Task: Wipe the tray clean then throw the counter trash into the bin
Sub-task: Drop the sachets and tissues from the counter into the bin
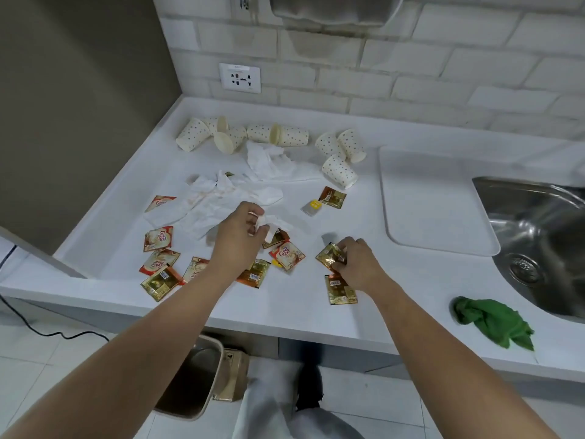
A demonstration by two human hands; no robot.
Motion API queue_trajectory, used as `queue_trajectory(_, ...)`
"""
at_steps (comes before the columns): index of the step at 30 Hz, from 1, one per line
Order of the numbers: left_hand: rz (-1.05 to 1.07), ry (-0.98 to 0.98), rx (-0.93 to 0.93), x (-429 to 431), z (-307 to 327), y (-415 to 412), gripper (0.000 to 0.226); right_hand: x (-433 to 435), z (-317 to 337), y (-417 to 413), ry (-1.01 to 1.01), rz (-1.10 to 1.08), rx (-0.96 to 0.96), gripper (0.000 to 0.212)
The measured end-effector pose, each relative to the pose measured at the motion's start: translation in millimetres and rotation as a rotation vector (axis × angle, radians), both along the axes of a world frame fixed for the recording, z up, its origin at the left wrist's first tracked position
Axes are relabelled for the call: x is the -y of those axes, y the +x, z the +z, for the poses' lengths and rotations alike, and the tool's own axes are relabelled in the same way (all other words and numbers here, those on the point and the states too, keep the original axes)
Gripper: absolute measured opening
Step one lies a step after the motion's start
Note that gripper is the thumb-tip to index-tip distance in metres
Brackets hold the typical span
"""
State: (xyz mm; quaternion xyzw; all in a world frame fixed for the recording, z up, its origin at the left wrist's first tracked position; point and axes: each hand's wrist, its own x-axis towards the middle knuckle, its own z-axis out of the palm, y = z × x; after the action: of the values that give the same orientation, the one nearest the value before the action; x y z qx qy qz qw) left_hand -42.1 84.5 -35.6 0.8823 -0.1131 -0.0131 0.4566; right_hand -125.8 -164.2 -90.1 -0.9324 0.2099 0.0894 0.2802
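**Both hands gather counter trash above an open bin**

A white desk (316, 312) seen from above, littered with rubbish. At the far left, several coffee-creamer sachets (158, 238) lie flat near the front edge. Behind them a spread of crumpled white tissues (218, 198) runs toward the back, where spotted paper cups (221, 134) lie tipped over along the wall.

The left hand (237, 239) reaches in over the middle of the mess. Its grip is pressed together, thumb and fingers pinching a small wad of tissue (264, 224) just above a red creamer sachet (287, 255). More tissue lies directly beyond this hand, so it is the nearer one for the paper.

To the right, the right hand (356, 264) pinches a crinkled gold sachet (329, 256) at its near corner. A second gold sachet (340, 289) lies flat just under the wrist, its long axis running toward the person.

Further right, the white tray (437, 201) rests flat on the desk, looking clean, beside a steel sink (538, 232). A green cloth (493, 324) sits bunched near the front edge, apart from both hands.

Below the desk edge, on the floor, the bin (190, 381) stands open, nearly under the left forearm. The wiping seems done; the gathered trash would need carrying back and down toward it.
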Motion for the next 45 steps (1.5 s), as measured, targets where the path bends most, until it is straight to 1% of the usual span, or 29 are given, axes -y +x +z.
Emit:
queue_trajectory(4, -0.042, 0.019, 0.01, 5.2, 5.6, -7.9, 0.034, 7.3, -1.7, 4.6, 0.12, -0.175, 0.165, 0.012)
queue_trajectory(7, -0.08, 0.095, 0.073, 3.6, 5.4, -9.2, 0.031, 8.1, 16.7, 7.0, 0.264, -0.252, 0.339, 0.004)
queue_trajectory(9, -0.062, 0.133, 0.08, 4.0, 6.7, -9.3, 0.024, 2.2, 38.4, 8.4, 0.491, -0.294, 0.462, 0.003)
queue_trajectory(11, -0.033, 0.109, 0.012, 7.9, 10.1, -10.2, 0.022, -11.3, 59.2, 11.7, 0.771, -0.263, 0.52, 0.004)
queue_trajectory(12, -0.03, 0.064, -0.046, 10.7, 13.2, -11.4, 0.024, -20.3, 66.9, 14.3, 0.852, -0.22, 0.522, 0.006)
queue_trajectory(13, -0.046, -0.011, -0.12, 13.8, 16.1, -12.9, 0.027, -29.5, 72.3, 17.0, 0.883, -0.172, 0.516, 0.008)
queue_trajectory(14, -0.08, -0.114, -0.212, 16.7, 18.9, -13.9, 0.029, -37.7, 74.6, 20.1, 0.879, -0.123, 0.507, 0.01)
queue_trajectory(16, -0.134, -0.331, -0.411, 21.5, 25.4, -16.5, 0.028, -49.0, 73.5, 24.8, 0.799, -0.04, 0.494, 0.011)
queue_trajectory(17, -0.142, -0.419, -0.48, 22.5, 28.5, -18.3, 0.025, -51.7, 71.5, 25.5, 0.75, -0.019, 0.484, 0.011)
queue_trajectory(18, -0.136, -0.462, -0.495, 22.8, 29.0, -18.5, 0.02, -52.4, 70.2, 25.7, 0.707, -0.01, 0.474, 0.01)
queue_trajectory(19, -0.118, -0.453, -0.465, 22.1, 27.5, -17.5, 0.015, -51.8, 69.1, 25.3, 0.682, -0.012, 0.465, 0.01)
queue_trajectory(21, -0.072, -0.335, -0.344, 18.2, 23.0, -15.6, 0.009, -47.8, 69.5, 21.1, 0.659, -0.056, 0.46, 0.009)
queue_trajectory(22, -0.058, -0.295, -0.302, 14.8, 20.3, -14.5, 0.008, -43.6, 68.5, 18.3, 0.623, -0.072, 0.445, 0.011)
queue_trajectory(23, -0.044, -0.289, -0.288, 11.5, 18.1, -14.4, 0.008, -37.8, 67.6, 13.7, 0.543, -0.059, 0.404, 0.016)
queue_trajectory(24, -0.031, -0.294, -0.289, 7.9, 16.1, -14.0, 0.008, -30.8, 65.8, 8.7, 0.404, -0.008, 0.32, 0.023)
queue_trajectory(26, -0.016, -0.313, -0.3, -0.6, 13.6, -15.4, 0.008, -19.7, 56.4, -4.9, 0.092, 0.155, 0.022, 0.044)
queue_trajectory(27, -0.012, -0.325, -0.307, -4.3, 13.2, -16.7, 0.008, -16.7, 49.5, -12.5, -0.012, 0.213, -0.129, 0.054)
queue_trajectory(28, -0.009, -0.332, -0.308, -8.6, 11.6, -19.7, 0.009, -16.7, 40.7, -22.1, -0.08, 0.243, -0.232, 0.061)
queue_trajectory(29, -0.001, -0.332, -0.31, -11.3, 9.8, -20.6, 0.01, -16.7, 31.6, -28.3, -0.126, 0.258, -0.277, 0.065)
queue_trajectory(31, 0.008, -0.316, -0.314, -16.4, 8.2, -24.8, 0.008, -18.8, 16.8, -38.3, -0.192, 0.254, -0.24, 0.062)
queue_trajectory(33, -0.004, -0.314, -0.32, -22.1, 6.7, -29.5, 0.008, -20.4, 11.3, -43.3, -0.19, 0.217, -0.184, 0.056)
queue_trajectory(35, -0.009, -0.304, -0.324, -29.0, 6.3, -33.2, 0.016, -18.8, 9.5, -42.8, -0.111, 0.154, -0.176, 0.052)
queue_trajectory(36, -0.012, -0.3, -0.328, -32.4, 5.7, -33.7, 0.021, -16.3, 7.7, -41.5, -0.057, 0.115, -0.159, 0.049)
queue_trajectory(38, -0.013, -0.298, -0.341, -37.1, 3.4, -32.3, 0.025, -9.9, 5.4, -36.4, 0.078, 0.014, -0.051, 0.038)
queue_trajectory(41, -0.015, -0.32, -0.348, -37.9, 5.4, -29.1, 0.016, -2.9, 12.7, -22.6, 0.291, -0.157, 0.102, 0.022)
queue_trajectory(42, -0.014, -0.324, -0.349, -37.4, 5.1, -26.9, 0.012, -0.8, 14.9, -15.9, 0.311, -0.166, 0.132, 0.02)
queue_trajectory(45, -0.007, -0.33, -0.356, -32.6, 7.4, -20.2, 0.012, 4.6, 17.7, 8.9, 0.249, -0.128, 0.196, 0.021)
